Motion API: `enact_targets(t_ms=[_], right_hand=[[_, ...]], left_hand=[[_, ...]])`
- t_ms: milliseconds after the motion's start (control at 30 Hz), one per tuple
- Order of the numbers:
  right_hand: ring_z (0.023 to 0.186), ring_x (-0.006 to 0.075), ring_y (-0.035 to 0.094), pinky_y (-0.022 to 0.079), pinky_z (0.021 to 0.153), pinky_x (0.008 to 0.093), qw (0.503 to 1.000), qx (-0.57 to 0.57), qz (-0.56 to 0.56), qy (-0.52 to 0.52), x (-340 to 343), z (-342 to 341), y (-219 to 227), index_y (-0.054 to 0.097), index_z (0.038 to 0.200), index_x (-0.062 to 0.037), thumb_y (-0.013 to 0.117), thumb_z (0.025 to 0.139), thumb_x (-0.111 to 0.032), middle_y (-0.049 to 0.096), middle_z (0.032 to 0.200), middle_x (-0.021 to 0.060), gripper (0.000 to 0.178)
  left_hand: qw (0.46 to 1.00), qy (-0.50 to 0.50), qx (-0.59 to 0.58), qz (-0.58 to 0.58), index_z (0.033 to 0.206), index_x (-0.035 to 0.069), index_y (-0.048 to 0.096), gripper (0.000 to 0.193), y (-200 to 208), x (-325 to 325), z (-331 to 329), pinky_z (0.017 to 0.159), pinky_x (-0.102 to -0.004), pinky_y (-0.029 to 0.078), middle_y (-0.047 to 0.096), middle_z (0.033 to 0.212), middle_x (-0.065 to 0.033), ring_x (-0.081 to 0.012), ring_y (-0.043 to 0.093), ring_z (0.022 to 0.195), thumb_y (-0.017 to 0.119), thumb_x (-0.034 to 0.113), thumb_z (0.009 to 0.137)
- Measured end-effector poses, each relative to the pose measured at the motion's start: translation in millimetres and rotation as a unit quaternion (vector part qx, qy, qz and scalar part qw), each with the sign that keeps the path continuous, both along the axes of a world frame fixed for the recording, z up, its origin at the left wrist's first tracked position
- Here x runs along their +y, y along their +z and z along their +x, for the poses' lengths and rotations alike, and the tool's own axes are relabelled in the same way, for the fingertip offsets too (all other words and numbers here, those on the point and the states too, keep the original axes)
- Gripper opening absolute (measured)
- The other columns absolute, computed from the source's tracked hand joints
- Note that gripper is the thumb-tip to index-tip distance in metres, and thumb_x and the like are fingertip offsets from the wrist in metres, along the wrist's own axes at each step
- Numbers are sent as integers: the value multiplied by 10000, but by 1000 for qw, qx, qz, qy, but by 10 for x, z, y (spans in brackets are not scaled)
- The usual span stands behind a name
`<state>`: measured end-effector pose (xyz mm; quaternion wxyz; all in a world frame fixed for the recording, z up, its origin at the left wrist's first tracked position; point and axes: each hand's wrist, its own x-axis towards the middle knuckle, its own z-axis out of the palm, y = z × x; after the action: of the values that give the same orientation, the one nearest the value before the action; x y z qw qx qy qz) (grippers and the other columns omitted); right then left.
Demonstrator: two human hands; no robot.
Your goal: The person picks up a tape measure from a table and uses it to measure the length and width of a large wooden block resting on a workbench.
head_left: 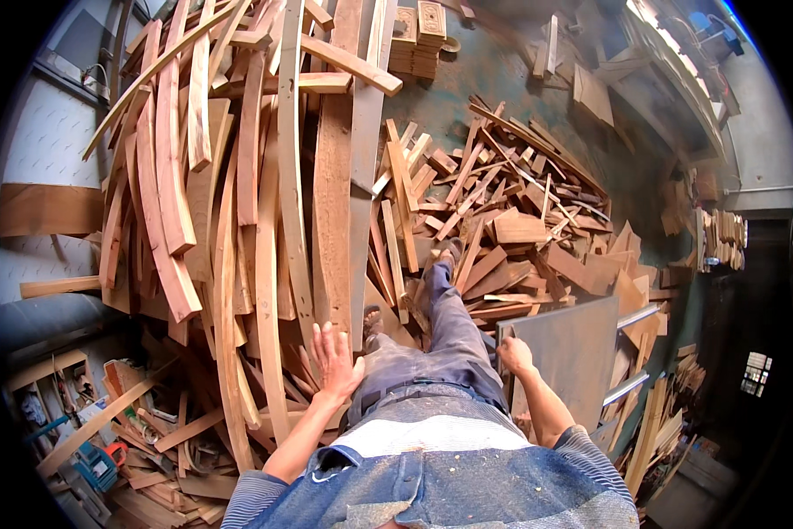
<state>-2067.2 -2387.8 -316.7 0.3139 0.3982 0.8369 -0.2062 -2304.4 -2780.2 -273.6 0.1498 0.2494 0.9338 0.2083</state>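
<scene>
My left hand [336, 360] is open, its fingers spread, beside the lower end of a long rough brown board [333, 212]. Nothing shows in its grasp. A long grey straight-edged strip [363, 159] runs along that board's right side. My right hand [514, 353] is closed at the left edge of a flat grey panel [573, 348], the thumb pointing up along the edge. Its other fingers are partly hidden. Long reddish and pale wooden strips [163, 185] lie piled to the left of the board, several overhanging toward me.
Offcuts [520, 229] lie heaped on the floor ahead, close to my feet. Carved wooden blocks [418, 40] are stacked at the far side. A blue power tool [96, 465] sits among scraps at lower left. Wood pieces [656, 423] lean at the right.
</scene>
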Motion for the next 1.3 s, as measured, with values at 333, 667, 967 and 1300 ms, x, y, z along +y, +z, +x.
enact_targets(t_ms=[333, 667, 967, 1300], right_hand=[[1014, 392, 647, 511, 898, 453, 989, 144, 3, -25, 1418, -462, -278, 707, 1067, -34, 621, 822, -254, 694, 1027, 225, 340], [1027, 335, 680, 512, 928, 401, 988, 37, -43, -146, 2232, 73, -9, 711, 1124, -29, 671, 823, -316, 712, 1049, 206, 418], [1030, 368, 668, 519, 875, 419, 976, 116, -117, -145, 2303, 127, -405, 725, 1085, -66, 651, 833, -363, 694, 1023, 234, 396], [881, 265, 700, 522, 783, 361, 924, 221, -94, -298, 2599, -258, -650, 718, 1031, -24, 656, 832, -321, 717, 885, 182, 362]], left_hand=[[982, 117, 145, -32, 1380, -80, 415, 767, -203, 1778, -2412, 1199, -547, 149, 280, 1535, -275, -436, 156, 1471, 736, 334, 819], [946, 135, 228, -184, 1300, 19, 461, 629, -275, 2380, -2937, 1125, -557, 270, 360, 1478, -192, -414, 246, 1434, 764, 265, 807], [946, 151, 208, -198, 1305, 16, 454, 591, -272, 2338, -2935, 1132, -566, 250, 331, 1488, -170, -407, 209, 1454, 732, 233, 831], [940, 138, 235, -205, 1239, 35, 459, 585, -261, 2440, -2965, 1095, -560, 281, 376, 1453, -194, -416, 257, 1431, 764, 244, 786]])
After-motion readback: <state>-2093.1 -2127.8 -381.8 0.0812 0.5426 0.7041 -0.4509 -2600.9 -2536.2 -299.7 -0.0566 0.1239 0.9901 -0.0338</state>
